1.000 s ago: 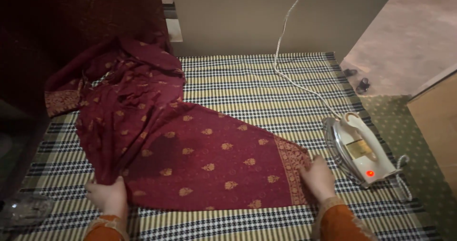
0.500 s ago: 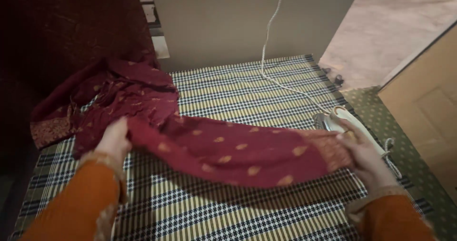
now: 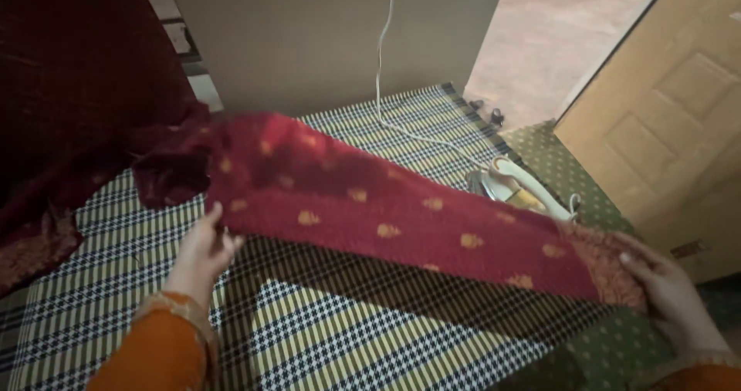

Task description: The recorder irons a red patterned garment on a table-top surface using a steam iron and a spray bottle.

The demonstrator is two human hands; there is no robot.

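Note:
A maroon cloth with gold motifs (image 3: 370, 198) is stretched in the air above a checked yellow-and-black mat (image 3: 347, 337). My left hand (image 3: 207, 246) grips its lower edge near the middle-left. My right hand (image 3: 670, 291) holds the gold-bordered end at the far right. The remainder of the cloth trails off to the left, bunched and hanging over the mat's left side. Both my sleeves are orange.
A white iron (image 3: 515, 190) stands on the mat's right side behind the cloth, its cord (image 3: 384, 67) running up the beige wall. A wooden door (image 3: 671, 105) is at right, green patterned floor covering (image 3: 571, 175) below it, an open doorway beyond.
Both hands lifted the cloth off the mat and pulled it taut, raising it higher and spreading it wider; my right hand moved further right, and the view swung to the right.

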